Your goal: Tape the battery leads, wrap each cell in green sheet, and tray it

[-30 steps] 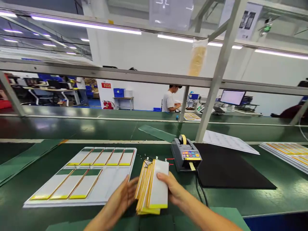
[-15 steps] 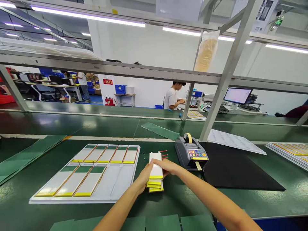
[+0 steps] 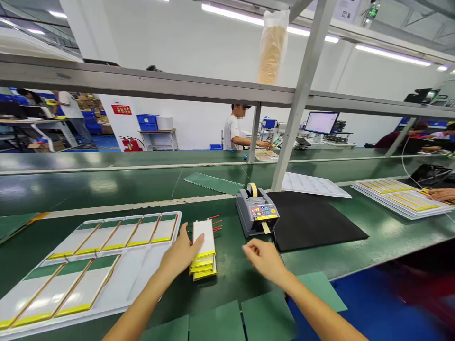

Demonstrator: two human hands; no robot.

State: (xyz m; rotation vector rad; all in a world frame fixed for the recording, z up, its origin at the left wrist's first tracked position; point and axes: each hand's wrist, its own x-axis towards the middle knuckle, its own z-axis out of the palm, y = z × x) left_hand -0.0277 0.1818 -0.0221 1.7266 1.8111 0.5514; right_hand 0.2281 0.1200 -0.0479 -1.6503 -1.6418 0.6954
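Observation:
A small stack of flat white battery cells (image 3: 206,232) with yellow taped ends and red wires lies on the green bench. My left hand (image 3: 180,250) is at the stack's left side, fingers spread and thumb over the top cell. Apart from the stack, my right hand (image 3: 265,258) hovers with curled fingers, and I see nothing in them. Just beyond it stands a grey tape dispenser (image 3: 256,211), a short strip of yellowish tape (image 3: 266,228) sticking out of its front. At left, a white tray (image 3: 133,270) holds several similar cells in two rows.
Right of the dispenser lies a black mat (image 3: 316,222), with a white sheet (image 3: 313,184) behind it. Stacked trays of cells (image 3: 398,196) sit farther right near another person's hand (image 3: 442,194). Green sheets (image 3: 216,322) line the near edge. A metal post (image 3: 302,90) rises behind the dispenser.
Both hands were around the stack of battery cells. My right hand has let go and moved right, nearer the dispenser; my left has loosened its hold. The view has turned right.

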